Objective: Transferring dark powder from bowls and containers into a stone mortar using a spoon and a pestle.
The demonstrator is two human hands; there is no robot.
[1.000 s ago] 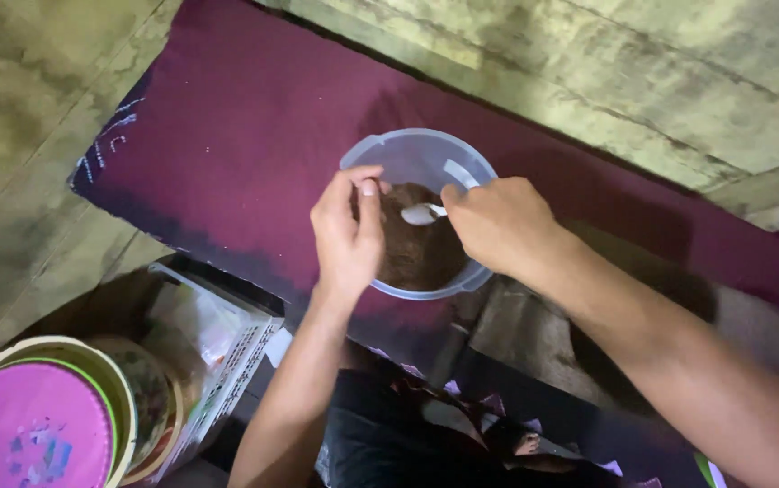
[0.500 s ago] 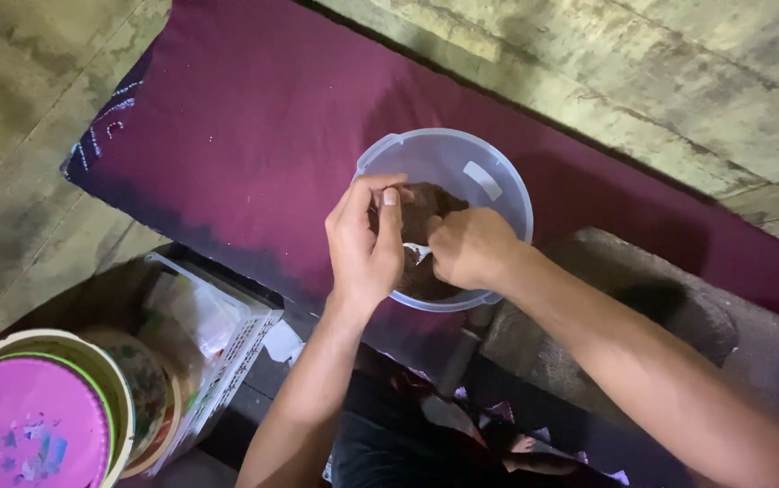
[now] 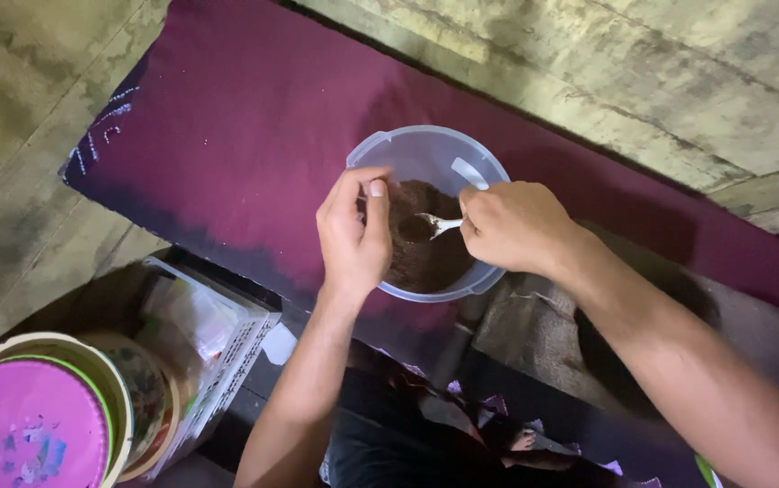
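From my head camera: my right hand (image 3: 514,226) pinches a white spoon (image 3: 439,223) in the brown powder, mid-scoop I judge. My left hand (image 3: 353,237), curled, steadies the bowl (image 3: 407,149) at the maroon cloth's (image 3: 226,136) near edge; next needs a level lift.
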